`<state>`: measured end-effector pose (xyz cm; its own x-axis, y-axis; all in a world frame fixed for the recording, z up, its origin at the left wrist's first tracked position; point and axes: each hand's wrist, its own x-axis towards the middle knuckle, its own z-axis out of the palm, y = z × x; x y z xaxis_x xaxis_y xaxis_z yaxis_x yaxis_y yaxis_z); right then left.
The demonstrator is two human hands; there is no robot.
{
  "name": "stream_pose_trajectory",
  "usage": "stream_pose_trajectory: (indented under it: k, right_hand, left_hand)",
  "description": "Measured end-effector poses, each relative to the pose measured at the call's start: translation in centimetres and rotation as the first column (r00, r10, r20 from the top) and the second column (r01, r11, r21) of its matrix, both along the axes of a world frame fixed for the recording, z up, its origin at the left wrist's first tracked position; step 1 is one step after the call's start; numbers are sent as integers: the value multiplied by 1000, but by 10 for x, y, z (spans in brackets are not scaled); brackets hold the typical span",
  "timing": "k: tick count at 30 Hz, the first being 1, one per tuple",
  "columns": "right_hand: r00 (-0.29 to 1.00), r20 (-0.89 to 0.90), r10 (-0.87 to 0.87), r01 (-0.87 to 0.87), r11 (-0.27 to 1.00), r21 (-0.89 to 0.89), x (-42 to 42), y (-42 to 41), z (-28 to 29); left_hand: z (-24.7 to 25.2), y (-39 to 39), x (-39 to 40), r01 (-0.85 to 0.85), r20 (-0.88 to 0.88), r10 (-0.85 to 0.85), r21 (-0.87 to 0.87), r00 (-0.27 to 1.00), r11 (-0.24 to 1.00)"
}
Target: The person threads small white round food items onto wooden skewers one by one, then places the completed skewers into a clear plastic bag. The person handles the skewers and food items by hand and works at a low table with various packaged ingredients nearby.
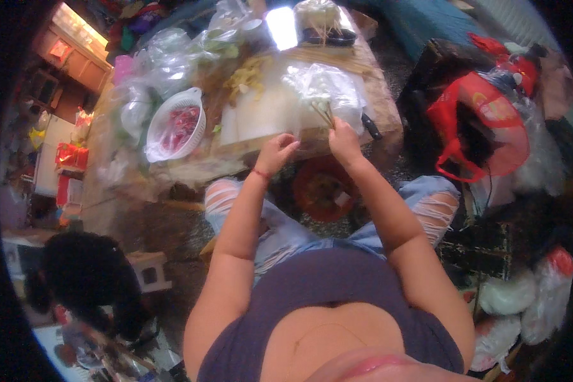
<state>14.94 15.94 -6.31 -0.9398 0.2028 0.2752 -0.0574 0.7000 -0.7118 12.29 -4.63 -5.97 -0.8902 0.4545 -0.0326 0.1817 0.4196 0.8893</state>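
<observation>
My right hand [346, 141] grips a few thin skewers [323, 113] with pale round pieces at their far ends. Beneath those ends lies a clear plastic bag [332, 88] on the table. My left hand [279, 150] is held at the near edge of a pale cutting board [258, 114], fingers loosely curled; whether they pinch something small is unclear. A knife with a black handle [371, 126] lies right of my right hand, its blade hidden. To the left stands a white plastic colander [200, 125] with red pieces inside. Yellowish peel-like scraps [245, 79] lie beyond the board.
A dark tray [329, 37] with thin sticks stands at the table's far side, near clear plastic bags [172, 57] of greens. A reddish basin [315, 210] sits on the floor between my knees. Red bags [504, 105] lie at the right. A black-clad or dark-furred shape is at lower left.
</observation>
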Motion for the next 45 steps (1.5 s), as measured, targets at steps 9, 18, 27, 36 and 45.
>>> stream_pose_trajectory:
  k: [9,18,27,36,45]
  right_hand:
    - [967,-146,210,-203,977,59,55,3,8]
    - [983,-55,177,-178,984,-1,63,20,10]
    - [989,-20,149,-150,988,-35,45,10,-3]
    - [979,-30,200,-201,979,-23,57,9,13]
    - [984,-24,177,-179,979,-102,56,12,9]
  left_hand:
    - [12,-23,-103,-503,332,433,165,838,848]
    - [-13,-22,-118,-672,494,506,245,707,699]
    - [-28,-2,-84,-687,184,662,214,727,695]
    - [-21,-11,-92,-602,305,528,249,793,759]
    - [-13,-8,-83,-599,400,476,283,783,749]
